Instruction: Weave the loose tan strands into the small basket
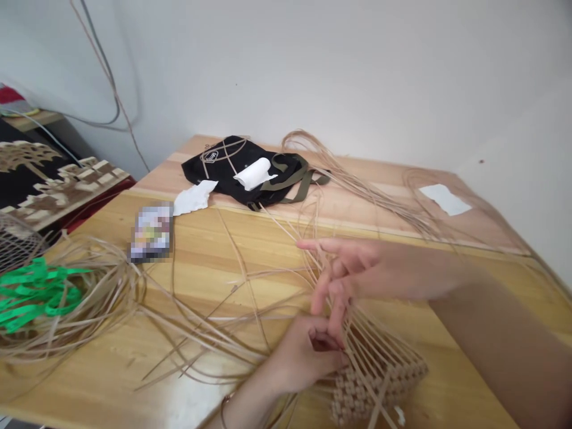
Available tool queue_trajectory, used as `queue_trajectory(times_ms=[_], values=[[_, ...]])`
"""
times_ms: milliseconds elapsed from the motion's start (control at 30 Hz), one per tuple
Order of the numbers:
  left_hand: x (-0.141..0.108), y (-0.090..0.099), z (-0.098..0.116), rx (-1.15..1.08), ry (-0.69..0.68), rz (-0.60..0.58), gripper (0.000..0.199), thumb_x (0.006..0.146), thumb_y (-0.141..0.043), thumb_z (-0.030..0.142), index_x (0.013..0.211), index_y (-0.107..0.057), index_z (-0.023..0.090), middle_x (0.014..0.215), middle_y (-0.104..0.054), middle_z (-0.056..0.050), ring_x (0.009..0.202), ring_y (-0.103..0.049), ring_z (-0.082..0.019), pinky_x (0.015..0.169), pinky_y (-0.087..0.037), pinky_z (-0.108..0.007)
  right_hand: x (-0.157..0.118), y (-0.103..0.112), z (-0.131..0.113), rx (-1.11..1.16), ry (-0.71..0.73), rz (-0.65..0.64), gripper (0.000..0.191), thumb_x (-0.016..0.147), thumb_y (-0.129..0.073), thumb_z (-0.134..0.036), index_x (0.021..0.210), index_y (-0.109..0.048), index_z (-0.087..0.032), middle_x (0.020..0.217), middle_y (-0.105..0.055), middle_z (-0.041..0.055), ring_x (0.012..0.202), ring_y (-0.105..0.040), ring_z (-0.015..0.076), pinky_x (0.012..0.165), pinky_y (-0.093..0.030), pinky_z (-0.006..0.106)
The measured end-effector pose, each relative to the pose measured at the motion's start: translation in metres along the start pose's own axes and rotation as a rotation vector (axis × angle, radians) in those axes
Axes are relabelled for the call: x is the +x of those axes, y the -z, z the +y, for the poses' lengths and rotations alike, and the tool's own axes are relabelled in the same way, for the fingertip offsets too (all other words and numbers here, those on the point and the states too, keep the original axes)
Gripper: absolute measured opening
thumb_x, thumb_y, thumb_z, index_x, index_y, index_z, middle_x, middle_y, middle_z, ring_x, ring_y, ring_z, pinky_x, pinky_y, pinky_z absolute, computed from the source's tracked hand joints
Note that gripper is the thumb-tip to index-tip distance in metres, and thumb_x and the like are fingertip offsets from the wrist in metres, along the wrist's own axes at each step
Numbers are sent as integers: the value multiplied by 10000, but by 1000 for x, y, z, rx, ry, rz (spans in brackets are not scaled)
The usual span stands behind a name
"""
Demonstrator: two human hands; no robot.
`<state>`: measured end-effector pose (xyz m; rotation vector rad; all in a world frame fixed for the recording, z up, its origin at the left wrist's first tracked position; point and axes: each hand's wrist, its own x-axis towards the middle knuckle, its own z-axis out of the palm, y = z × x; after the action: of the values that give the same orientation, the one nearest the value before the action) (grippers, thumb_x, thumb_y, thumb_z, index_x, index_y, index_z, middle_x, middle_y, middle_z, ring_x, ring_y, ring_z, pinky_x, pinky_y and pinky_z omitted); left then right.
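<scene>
The left hand [308,351] pinches the weave [355,393] by its corner; the right hand [351,277], fingers half spread, touches strips [386,339], but I cannot tell its grip

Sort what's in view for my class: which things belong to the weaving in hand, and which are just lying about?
In the job:
woven piece
strips fanning from it
left hand, right hand
coil of strips, probably stock

Apparently lying about:
black bag
white scraps
pixelated packet
green ribbon (role unclear)
</scene>
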<state>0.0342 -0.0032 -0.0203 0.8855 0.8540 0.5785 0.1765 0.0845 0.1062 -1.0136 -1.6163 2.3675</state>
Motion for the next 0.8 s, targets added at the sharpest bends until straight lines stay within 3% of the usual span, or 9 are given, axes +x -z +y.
queue_trajectory(times_ms=[67, 133, 200, 367, 433, 533, 633, 700, 800], values=[[0, 0, -1, -1, 17, 4, 92, 564, -716, 166, 627, -661, 127, 569, -590, 15, 554, -518, -94, 553, -361, -220, 10, 2, -9, 85, -36, 93, 492, 884, -536, -156, 1355, -396, -122, 884, -734, 63, 684, -707, 152, 657, -551, 276], [1, 0, -3, -8, 30, 11, 103, 562, -721, 177, 631, -665, 126, 560, -590, 17, 544, -511, -90, 549, -355, -218, 24, 5, -17, 206, -13, 231, 213, 923, -457, -192, 1035, -605, -86, 871, -727, 90, 693, -701, 139, 667, -558, 252], [1, 1, -6, -15, 39, 18, 104, 556, -719, 175, 629, -665, 125, 554, -589, 20, 541, -509, -89, 550, -353, -217, 39, 8, -25, 195, 26, 330, 279, 958, -391, -249, 914, -624, -102, 899, -716, 108, 788, -697, 151, 762, -558, 284], [3, -2, -13, -26, 74, -2, 86, 536, -701, 153, 605, -658, 125, 557, -592, 18, 545, -507, -95, 539, -349, -217, 80, 22, -51, -68, 180, 520, 257, 971, -377, -321, 1106, -524, -159, 1004, -662, 70, 874, -656, 140, 826, -521, 301], [3, -3, -15, -34, 85, -10, 80, 535, -701, 156, 593, -656, 126, 558, -591, 20, 541, -502, -90, 541, -350, -217, 90, 27, -65, -212, 195, 574, 265, 971, -356, -326, 1056, -548, -164, 897, -657, 42, 800, -644, 134, 756, -513, 280], [4, -3, -14, -59, 94, 7, 105, 532, -722, 180, 593, -654, 128, 558, -588, 23, 549, -506, -88, 549, -351, -217, 84, 25, -75, -474, 61, 503, 203, 868, -537, -236, 717, -628, -137, 600, -608, 23, 547, -577, 145, 572, -451, 279], [4, 0, -11, -105, 99, 22, 168, 512, -760, 210, 606, -647, 127, 564, -591, 22, 550, -510, -90, 549, -354, -219, 51, 12, -52, -702, -39, 359, 262, 739, -624, -125, 488, -561, -166, 501, -544, -11, 477, -484, 117, 489, -327, 250], [3, 2, -9, -145, 100, 25, 213, 496, -782, 229, 616, -639, 127, 570, -594, 20, 552, -514, -93, 554, -365, -221, 21, 1, -17, -1024, -4, 353, 315, 801, -534, -170, 488, -509, -192, 500, -472, -38, 477, -413, 105, 464, -255, 245], [3, 1, -6, -189, 96, 28, 226, 491, -788, 222, 621, -631, 125, 572, -595, 19, 561, -520, -97, 566, -376, -225, -16, -14, 42, -1030, -181, 417, 224, 808, -542, -210, 591, -600, -213, 562, -564, -28, 529, -489, 131, 481, -302, 247]])
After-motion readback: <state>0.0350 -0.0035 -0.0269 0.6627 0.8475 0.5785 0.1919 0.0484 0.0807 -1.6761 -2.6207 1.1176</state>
